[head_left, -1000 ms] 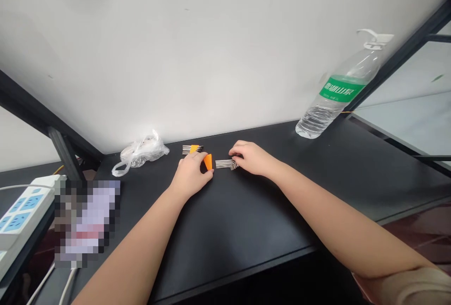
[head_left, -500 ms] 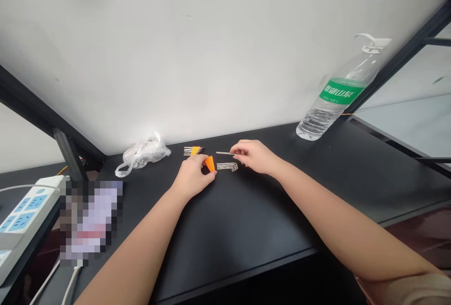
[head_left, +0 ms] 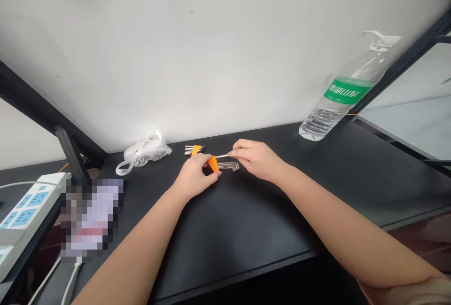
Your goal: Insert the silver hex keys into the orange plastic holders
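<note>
While the left hand (head_left: 197, 173) pinches a flat, wedge-shaped orange plastic holder (head_left: 213, 164) between thumb and fingers, the right hand (head_left: 256, 160) grips a slim silvery metal rod (head_left: 222, 156) by its far end, fingertips closed. The rod's tip points to nine o'clock, at the holder's upper edge; whether it has entered cannot be told. Good handling here likely means a steady holder, the rod kept straight with it, and a light push, since polished metal could twist in a loose pinch. At the holder's three o'clock lies a row of L-shaped silvery metal keys (head_left: 228, 166), long shanks side by side, short ends bent towards six. At the left hand's twelve is a second orange holder with dark-tipped metal keys (head_left: 196, 150); at ten, a crinkled, translucent plastic bag (head_left: 146, 151). A ribbed clear bottle with a green label (head_left: 338, 100) stands at the right hand's two o'clock on the smooth, matte black tabletop (head_left: 243, 220).
</note>
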A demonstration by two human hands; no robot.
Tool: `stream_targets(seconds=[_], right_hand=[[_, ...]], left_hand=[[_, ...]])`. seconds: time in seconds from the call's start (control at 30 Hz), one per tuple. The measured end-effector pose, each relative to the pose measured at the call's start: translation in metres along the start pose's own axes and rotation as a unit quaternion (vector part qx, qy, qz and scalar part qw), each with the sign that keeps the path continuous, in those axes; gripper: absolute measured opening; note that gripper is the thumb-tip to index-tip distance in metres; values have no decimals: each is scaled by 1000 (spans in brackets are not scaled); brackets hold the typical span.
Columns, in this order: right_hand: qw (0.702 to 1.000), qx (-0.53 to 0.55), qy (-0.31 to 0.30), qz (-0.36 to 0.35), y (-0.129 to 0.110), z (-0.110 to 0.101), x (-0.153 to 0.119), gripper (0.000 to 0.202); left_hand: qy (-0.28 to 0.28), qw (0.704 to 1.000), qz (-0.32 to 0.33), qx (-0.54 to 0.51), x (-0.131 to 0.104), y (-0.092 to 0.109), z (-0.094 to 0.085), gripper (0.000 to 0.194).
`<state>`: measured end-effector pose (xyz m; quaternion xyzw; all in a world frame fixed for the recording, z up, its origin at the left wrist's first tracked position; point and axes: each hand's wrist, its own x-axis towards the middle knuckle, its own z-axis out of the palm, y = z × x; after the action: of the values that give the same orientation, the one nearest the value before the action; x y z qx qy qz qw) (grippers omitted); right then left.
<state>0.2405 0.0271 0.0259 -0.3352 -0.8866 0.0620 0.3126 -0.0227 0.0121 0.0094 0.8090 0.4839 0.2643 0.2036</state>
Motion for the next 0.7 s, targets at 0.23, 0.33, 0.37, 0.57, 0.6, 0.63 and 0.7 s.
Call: stream_targets(seconds=[0.23, 0.33, 0.37, 0.57, 0.6, 0.63, 0.7], right_hand=[[999, 44, -25, -3, -21, 5, 4, 31], [984, 170, -29, 44, -21, 15, 4, 34], [979, 188, -15, 73, -17, 18, 4, 34], [975, 69, -60, 203, 18, 26, -2, 14], [974, 48, -89, 204, 22, 27, -2, 11], [972, 30, -110, 204, 24, 28, -2, 9], [969, 3, -135, 207, 25, 28, -2, 9]], left_hand=[[-10, 995, 93, 28, -3, 17, 2, 28], [-7, 995, 92, 28, -3, 14, 4, 28], [-2, 996, 85, 28, -3, 11, 5, 30], [27, 999, 25, 35, 0, -4, 6, 46], [27, 999, 21, 37, 0, -4, 7, 47], [27, 999, 17, 39, 0, -4, 7, 48], [29, 999, 10, 41, 0, -4, 8, 49]])
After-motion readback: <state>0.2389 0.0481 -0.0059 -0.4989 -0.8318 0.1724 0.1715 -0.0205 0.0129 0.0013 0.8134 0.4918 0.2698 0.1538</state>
